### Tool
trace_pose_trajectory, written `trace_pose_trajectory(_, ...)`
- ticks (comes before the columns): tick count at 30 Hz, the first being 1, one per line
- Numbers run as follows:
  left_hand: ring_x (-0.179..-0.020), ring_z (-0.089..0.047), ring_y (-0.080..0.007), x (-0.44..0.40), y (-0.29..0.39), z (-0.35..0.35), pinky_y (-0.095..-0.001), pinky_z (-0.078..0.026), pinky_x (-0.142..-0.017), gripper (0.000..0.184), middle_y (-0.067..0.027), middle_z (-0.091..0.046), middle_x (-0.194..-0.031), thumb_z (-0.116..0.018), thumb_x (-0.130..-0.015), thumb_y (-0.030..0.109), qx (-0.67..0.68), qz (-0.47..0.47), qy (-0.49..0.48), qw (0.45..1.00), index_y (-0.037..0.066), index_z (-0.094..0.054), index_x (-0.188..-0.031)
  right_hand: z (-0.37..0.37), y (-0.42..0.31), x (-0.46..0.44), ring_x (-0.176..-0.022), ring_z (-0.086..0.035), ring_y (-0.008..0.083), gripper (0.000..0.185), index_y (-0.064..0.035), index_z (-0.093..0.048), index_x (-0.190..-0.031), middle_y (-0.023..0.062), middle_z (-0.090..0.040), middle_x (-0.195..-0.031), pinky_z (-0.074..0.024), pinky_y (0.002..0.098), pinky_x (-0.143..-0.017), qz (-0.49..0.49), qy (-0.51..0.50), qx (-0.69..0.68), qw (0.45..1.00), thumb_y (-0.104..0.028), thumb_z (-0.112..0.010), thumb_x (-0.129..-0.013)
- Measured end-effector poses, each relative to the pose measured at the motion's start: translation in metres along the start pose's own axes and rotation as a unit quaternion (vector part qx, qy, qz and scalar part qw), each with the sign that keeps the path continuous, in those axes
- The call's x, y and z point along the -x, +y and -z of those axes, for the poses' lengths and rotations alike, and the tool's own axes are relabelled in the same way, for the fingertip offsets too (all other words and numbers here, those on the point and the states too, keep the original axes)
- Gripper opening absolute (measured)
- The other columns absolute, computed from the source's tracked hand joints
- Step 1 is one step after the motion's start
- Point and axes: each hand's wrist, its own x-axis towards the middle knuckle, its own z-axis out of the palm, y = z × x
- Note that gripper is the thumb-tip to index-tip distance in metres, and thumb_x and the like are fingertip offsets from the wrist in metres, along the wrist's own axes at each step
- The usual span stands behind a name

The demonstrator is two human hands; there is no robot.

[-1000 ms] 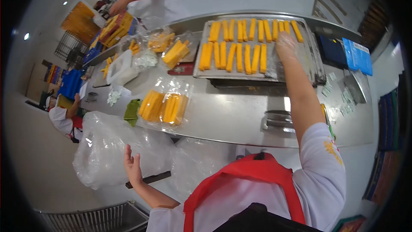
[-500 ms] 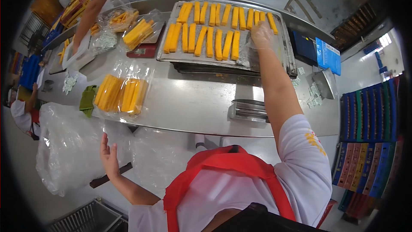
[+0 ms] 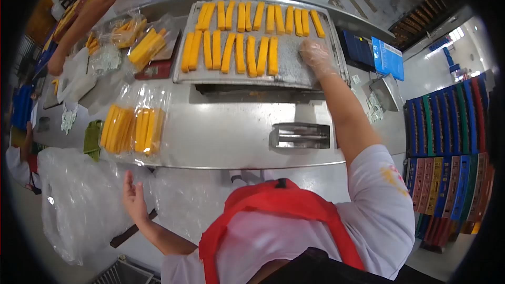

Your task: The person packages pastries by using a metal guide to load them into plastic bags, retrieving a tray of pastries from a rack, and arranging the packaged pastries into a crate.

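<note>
My right hand (image 3: 315, 58), in a clear plastic glove, is over the bare right part of a metal tray (image 3: 294, 76). Its fingers are curled together, with no stick showing in them. Two rows of yellow sticks (image 3: 258, 16) lie on this tray; the nearest stick (image 3: 317, 23) is just beyond my fingers. My left hand (image 3: 135, 200) hangs in front of the table edge with thumb and fingers apart, holding nothing. Above it on the table lie clear bags of yellow sticks (image 3: 118, 129), beside a green cloth (image 3: 92, 139).
A metal mould-like holder (image 3: 302, 135) lies near the table's front edge. Small sachets (image 3: 374, 108) and a metal scoop (image 3: 386, 90) are at right, near a blue packet (image 3: 387, 58). Across the table, a co-worker's arm (image 3: 87, 21) reaches in. Plastic sheeting (image 3: 79, 205) hangs at left.
My right hand has drawn back from the far row of sticks toward the tray's near right part. The view has shifted, so the table appears further left. My left hand stays open.
</note>
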Motion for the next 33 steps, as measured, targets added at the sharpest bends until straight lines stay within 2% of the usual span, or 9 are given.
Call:
trace_pose_trajectory(3, -0.124, -0.035, -0.0210, 0.003, 0.002, -0.002, -0.0359, -0.021, -0.103, 0.051, -0.0097, -0.040, -0.133, -0.052, -0.082, 0.007, -0.067, 0.021, -0.015, 0.997, 0.004, -0.037, -0.131, 0.044, -0.012, -0.005, -0.083, -0.059, 0.0379, 0.034, -0.0061, -0.061, -0.089, 0.0182, -0.062, -0.090, -0.0461, 0.0461, -0.074, -0.034, -0.082, -0.065, 0.994, -0.034, -0.041, -0.085)
trace_pose_trajectory(5, -0.124, -0.035, -0.0204, -0.002, 0.003, -0.008, -0.0356, -0.022, -0.103, 0.051, -0.0099, -0.040, -0.133, -0.051, -0.082, 0.006, -0.030, 0.016, 0.000, 0.999, 0.004, -0.038, -0.131, 0.058, -0.007, -0.011, -0.087, -0.057, 0.0385, 0.033, -0.0068, -0.061, -0.091, 0.0195, -0.061, -0.092, -0.0443, 0.0454, -0.077, -0.005, -0.002, -0.130, 0.991, -0.034, -0.043, -0.084)
trace_pose_trajectory(8, -0.124, -0.035, -0.0208, -0.003, -0.002, -0.006, -0.0351, -0.021, -0.103, 0.051, -0.0103, -0.040, -0.133, -0.051, -0.082, 0.006, -0.010, 0.017, -0.003, 1.000, 0.003, -0.038, -0.131, 0.049, -0.008, -0.031, -0.091, -0.056, 0.0383, 0.028, -0.0067, -0.061, -0.090, 0.0204, -0.060, -0.093, -0.0438, 0.0444, -0.077, -0.102, 0.014, -0.161, 0.982, -0.030, -0.048, -0.082)
trace_pose_trajectory(11, -0.125, -0.035, -0.0214, -0.001, 0.006, -0.005, -0.0345, -0.022, -0.103, 0.051, -0.0114, -0.040, -0.133, -0.051, -0.082, 0.005, -0.024, 0.023, -0.003, 0.999, 0.002, -0.037, -0.131, 0.010, -0.005, -0.050, -0.091, -0.057, 0.0381, 0.026, -0.0044, -0.062, -0.086, 0.0204, -0.061, -0.094, -0.0442, 0.0445, -0.076, -0.115, -0.025, -0.135, 0.984, -0.027, -0.052, -0.079)
trace_pose_trajectory(13, -0.125, -0.035, -0.0216, -0.001, 0.007, -0.002, -0.0342, -0.023, -0.103, 0.051, -0.0120, -0.039, -0.134, -0.051, -0.082, 0.005, -0.033, 0.026, -0.004, 0.999, 0.001, -0.037, -0.131, -0.035, 0.024, -0.069, -0.091, -0.057, 0.0370, 0.026, -0.0031, -0.062, -0.085, 0.0196, -0.061, -0.096, -0.0450, 0.0435, -0.077, -0.031, -0.017, -0.093, 0.995, -0.026, -0.053, -0.078)
trace_pose_trajectory(17, -0.125, -0.035, -0.0222, 0.002, -0.005, 0.009, -0.0333, -0.026, -0.102, 0.052, -0.0132, -0.038, -0.134, -0.053, -0.082, 0.004, -0.039, 0.021, -0.001, 0.999, 0.000, -0.036, -0.130, 0.016, 0.009, -0.060, -0.091, -0.058, 0.0347, 0.026, -0.0059, -0.061, -0.092, 0.0189, -0.061, -0.094, -0.0460, 0.0426, -0.078, -0.113, 0.047, -0.067, 0.990, -0.026, -0.050, -0.078)
trace_pose_trajectory(21, -0.123, -0.037, -0.0220, 0.005, -0.001, 0.016, -0.0344, -0.027, -0.102, 0.052, -0.0122, -0.040, -0.133, -0.054, -0.082, 0.006, -0.044, 0.052, 0.016, 0.998, 0.001, -0.037, -0.130, 0.010, 0.028, -0.060, -0.081, -0.061, 0.0342, 0.018, -0.0072, -0.061, -0.083, 0.0183, -0.062, -0.082, -0.0483, 0.0435, -0.072, -0.068, 0.064, -0.035, 0.995, -0.021, -0.052, -0.076)
trace_pose_trajectory(30, -0.120, -0.041, -0.0213, -0.006, 0.001, 0.012, -0.0363, -0.028, -0.101, 0.051, -0.0106, -0.045, -0.129, -0.057, -0.080, 0.009, -0.074, 0.043, 0.011, 0.996, 0.002, -0.040, -0.128, -0.028, 0.048, -0.077, -0.086, -0.060, 0.0338, 0.016, -0.0061, -0.059, -0.078, 0.0157, -0.062, -0.088, -0.0465, 0.0427, -0.075, -0.012, 0.040, 0.076, 0.996, -0.019, -0.050, -0.078)
trace_pose_trajectory(33, -0.120, -0.040, -0.0212, -0.006, 0.006, 0.013, -0.0362, -0.027, -0.101, 0.051, -0.0109, -0.045, -0.129, -0.057, -0.080, 0.010, -0.085, 0.043, 0.019, 0.995, 0.002, -0.040, -0.128, 0.008, 0.023, -0.059, -0.087, -0.059, 0.0343, 0.016, -0.0063, -0.059, -0.080, 0.0164, -0.062, -0.089, -0.0465, 0.0422, -0.075, 0.025, 0.001, 0.094, 0.995, -0.020, -0.051, -0.077)
